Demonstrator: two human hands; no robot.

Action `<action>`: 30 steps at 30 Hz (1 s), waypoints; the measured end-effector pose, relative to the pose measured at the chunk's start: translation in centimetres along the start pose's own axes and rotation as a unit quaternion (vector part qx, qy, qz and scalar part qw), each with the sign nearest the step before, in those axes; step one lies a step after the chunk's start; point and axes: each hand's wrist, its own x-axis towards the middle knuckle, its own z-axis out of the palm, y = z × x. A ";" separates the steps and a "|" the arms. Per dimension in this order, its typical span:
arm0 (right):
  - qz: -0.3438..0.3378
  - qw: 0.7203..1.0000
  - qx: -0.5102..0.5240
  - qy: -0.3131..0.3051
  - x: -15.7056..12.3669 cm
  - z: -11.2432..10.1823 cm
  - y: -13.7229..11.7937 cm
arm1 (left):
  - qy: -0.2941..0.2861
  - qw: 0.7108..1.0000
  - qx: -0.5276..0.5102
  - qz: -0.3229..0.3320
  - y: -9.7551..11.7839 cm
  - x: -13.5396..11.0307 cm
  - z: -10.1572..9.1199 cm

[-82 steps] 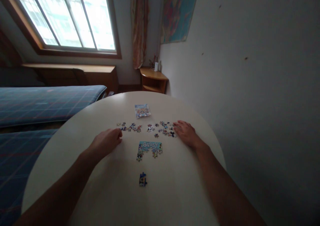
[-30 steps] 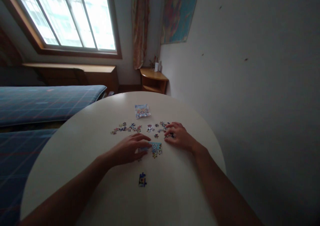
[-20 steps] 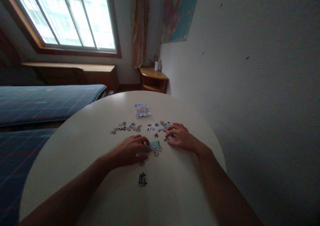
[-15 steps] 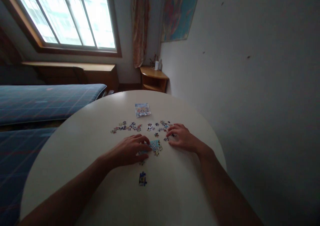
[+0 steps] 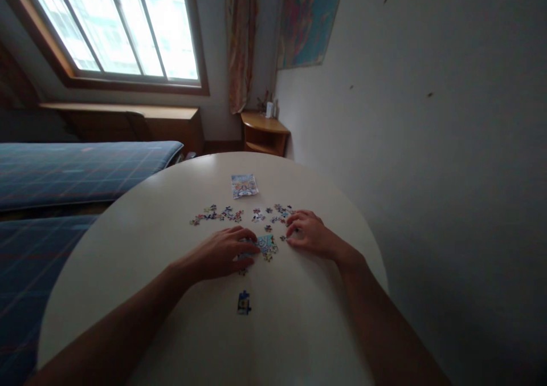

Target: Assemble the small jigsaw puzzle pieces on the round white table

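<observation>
My left hand (image 5: 223, 253) rests over a partly joined, light blue section of jigsaw puzzle (image 5: 267, 243), its fingers apart and hiding the left part. To the right, my right hand (image 5: 310, 233) is low on the table with bent, parted fingers. A single puzzle piece (image 5: 282, 238) lies at its thumb and index fingertips. Beyond that hand's fingers is a cluster of loose pieces (image 5: 282, 210). One loose piece (image 5: 268, 228) sits between the hands, above the joined section. Nearer to me lies a small dark blue and yellow joined bit of puzzle (image 5: 244, 303).
More loose puzzle pieces (image 5: 217, 215) spread across the left middle of the round white table (image 5: 179, 329). A printed picture sheet (image 5: 244, 186) lies farther back. The wall (image 5: 427, 175) runs along the right, and a blue plaid mattress (image 5: 77, 169) is to the left.
The view has shifted slightly. Both hands stay in nearly the same places, with the left fingers still over the joined section and the right fingers by the single piece.
</observation>
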 end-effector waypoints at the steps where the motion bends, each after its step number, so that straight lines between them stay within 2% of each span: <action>1: 0.000 1.000 0.001 -0.001 0.0 0.0 -0.1 | 0.002 1.000 -0.001 0.001 0.0 0.0 0.0; 8: -0.009 0.999 0.007 -0.030 -0.5 -0.3 -1.0 | -0.005 1.000 0.003 -0.011 -0.4 -0.1 0.2; 20: -0.073 0.995 0.013 -0.068 -1.3 0.1 -4.0 | 0.010 1.000 0.009 -0.009 -0.3 0.0 0.2; 24: -0.090 0.994 0.014 -0.068 -1.2 0.1 -4.2 | 0.011 1.000 0.011 -0.007 -0.3 0.0 0.1; 30: -0.074 0.996 0.007 -0.057 -1.2 -0.2 -3.9 | 0.011 1.000 0.008 -0.003 -0.4 -0.1 0.2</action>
